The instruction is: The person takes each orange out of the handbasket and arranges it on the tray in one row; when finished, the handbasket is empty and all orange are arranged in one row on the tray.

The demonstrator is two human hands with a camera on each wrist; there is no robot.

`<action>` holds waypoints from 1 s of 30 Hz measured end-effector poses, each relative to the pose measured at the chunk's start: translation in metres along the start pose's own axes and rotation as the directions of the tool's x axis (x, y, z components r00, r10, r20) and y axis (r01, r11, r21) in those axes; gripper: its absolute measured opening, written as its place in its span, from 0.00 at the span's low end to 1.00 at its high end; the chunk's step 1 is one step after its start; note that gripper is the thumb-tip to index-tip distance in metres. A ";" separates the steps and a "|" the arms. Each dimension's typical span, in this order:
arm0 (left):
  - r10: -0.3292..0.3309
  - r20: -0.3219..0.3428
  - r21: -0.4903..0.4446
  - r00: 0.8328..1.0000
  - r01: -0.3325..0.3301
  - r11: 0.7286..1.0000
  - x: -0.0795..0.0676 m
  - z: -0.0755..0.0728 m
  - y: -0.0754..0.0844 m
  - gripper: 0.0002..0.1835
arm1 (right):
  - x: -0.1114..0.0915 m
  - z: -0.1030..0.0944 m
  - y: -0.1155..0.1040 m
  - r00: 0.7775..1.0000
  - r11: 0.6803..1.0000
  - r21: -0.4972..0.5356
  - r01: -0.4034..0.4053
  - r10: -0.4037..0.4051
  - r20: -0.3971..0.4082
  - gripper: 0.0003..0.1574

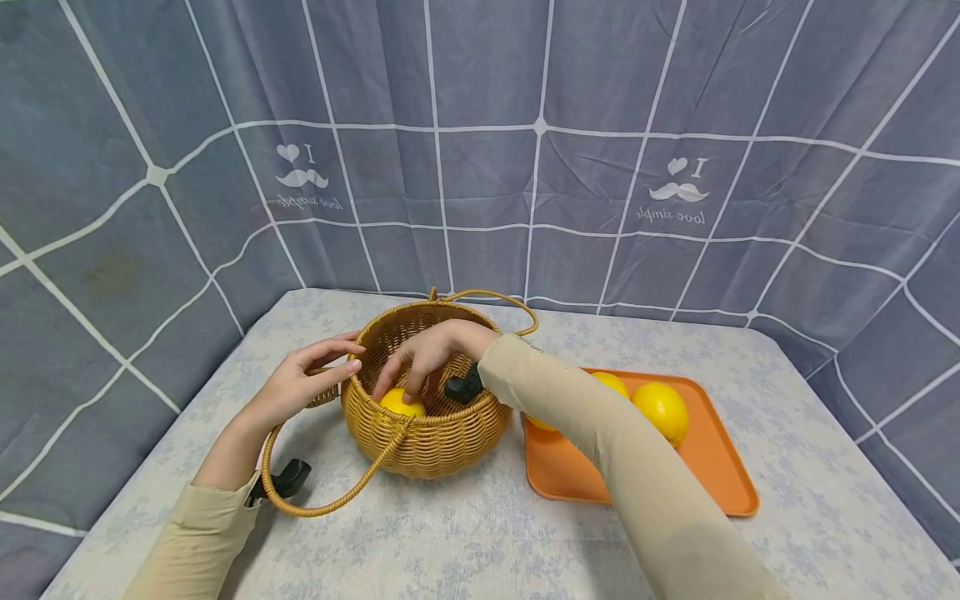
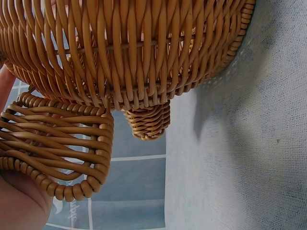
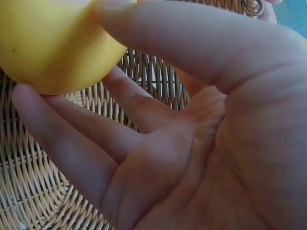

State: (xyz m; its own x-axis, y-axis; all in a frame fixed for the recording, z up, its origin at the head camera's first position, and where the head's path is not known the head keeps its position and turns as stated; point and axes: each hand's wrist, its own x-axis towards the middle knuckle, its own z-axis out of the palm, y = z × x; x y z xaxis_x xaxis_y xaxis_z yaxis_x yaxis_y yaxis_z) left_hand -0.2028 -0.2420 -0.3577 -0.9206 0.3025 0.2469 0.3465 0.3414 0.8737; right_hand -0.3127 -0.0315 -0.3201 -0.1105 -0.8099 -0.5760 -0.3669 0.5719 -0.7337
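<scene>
A round wicker basket (image 1: 427, 446) stands on the table, a yellow lemon (image 1: 402, 403) low inside its near left part. My right hand (image 1: 431, 354) reaches over the rim into it and holds this lemon between thumb and fingertips. The right wrist view shows the lemon (image 3: 57, 43) from close by, its lower side against the fingertips (image 3: 26, 98). My left hand (image 1: 300, 379) rests on the basket's left rim, its fingers fairly straight. Beneath that palm a woven lobe (image 2: 57, 143) juts from the basket wall.
To the right lies an orange tray (image 1: 716, 462) with several yellow lemons (image 1: 660, 412), partly hidden by my right sleeve. One basket handle (image 1: 322, 510) hangs out toward the front left; the other handle (image 1: 487, 293) leans to the back right. A grey checked curtain (image 1: 487, 183) rises behind the table.
</scene>
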 end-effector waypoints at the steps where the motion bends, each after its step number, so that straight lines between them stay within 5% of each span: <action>1: -0.001 -0.001 0.001 1.000 0.001 1.000 0.000 0.000 0.000 0.19 | 0.000 0.000 0.000 1.000 0.999 0.042 -0.015 0.015 0.011 0.28; 5: -0.003 -0.001 0.005 1.000 0.003 1.000 0.000 0.000 0.000 0.19 | -0.001 0.001 0.000 0.998 0.987 0.152 -0.057 0.050 0.048 0.29; 14: -0.010 -0.002 0.008 1.000 0.010 1.000 0.000 0.000 0.000 0.20 | -0.001 0.004 0.002 0.992 0.991 0.131 -0.009 -0.008 0.127 0.33; 30: -0.024 -0.006 0.013 1.000 0.024 1.000 0.000 0.000 0.001 0.19 | -0.002 0.002 0.002 0.995 0.993 0.102 0.053 -0.061 0.079 0.42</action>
State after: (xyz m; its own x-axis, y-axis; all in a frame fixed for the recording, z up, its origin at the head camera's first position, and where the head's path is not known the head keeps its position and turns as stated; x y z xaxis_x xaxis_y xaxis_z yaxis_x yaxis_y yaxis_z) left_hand -0.2022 -0.2415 -0.3574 -0.9295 0.2894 0.2286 0.3270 0.3602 0.8737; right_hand -0.3119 -0.0286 -0.3216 -0.0146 -0.8305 -0.5569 -0.2764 0.5386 -0.7959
